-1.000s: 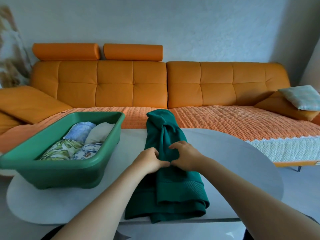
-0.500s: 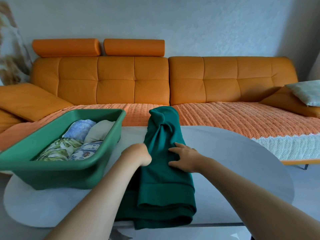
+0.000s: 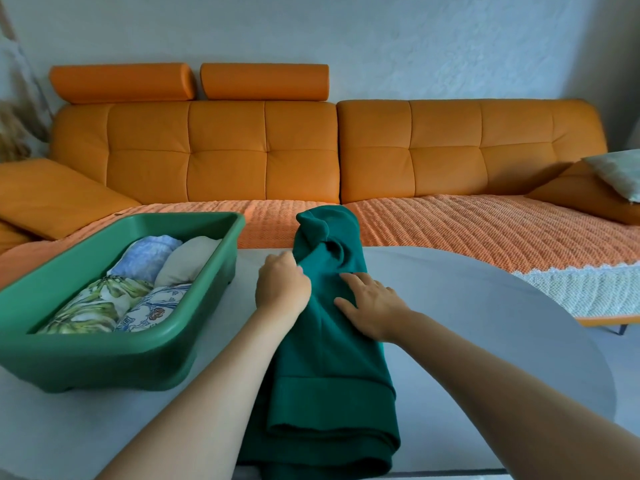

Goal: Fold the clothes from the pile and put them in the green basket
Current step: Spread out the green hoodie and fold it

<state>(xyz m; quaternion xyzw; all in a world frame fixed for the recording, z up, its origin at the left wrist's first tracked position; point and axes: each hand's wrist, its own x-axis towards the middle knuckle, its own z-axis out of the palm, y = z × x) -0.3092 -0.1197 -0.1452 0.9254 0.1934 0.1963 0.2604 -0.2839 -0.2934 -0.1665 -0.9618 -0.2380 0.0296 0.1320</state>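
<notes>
A dark green sweatshirt point(image 3: 332, 386) lies folded into a long strip down the middle of the white table point(image 3: 485, 323), its hood end bunched at the far side. My left hand point(image 3: 282, 289) grips the garment's left edge near the hood, fingers curled into the cloth. Flat on the fabric just to the right rests my right hand point(image 3: 372, 306), fingers spread. The green basket point(image 3: 114, 358) stands on the table to the left, a short gap from my left hand, and holds several rolled clothes point(image 3: 138, 289).
An orange sofa point(image 3: 263, 150) with a textured orange cover runs along the far side of the table. Cushions lie at both its ends, with a pale pillow point(image 3: 620, 174) at the right. The table's rounded right edge drops to the floor.
Both hands have moved apart and up the sweatshirt toward the hood. The left now grips the left edge, and the right has flattened onto the cloth.
</notes>
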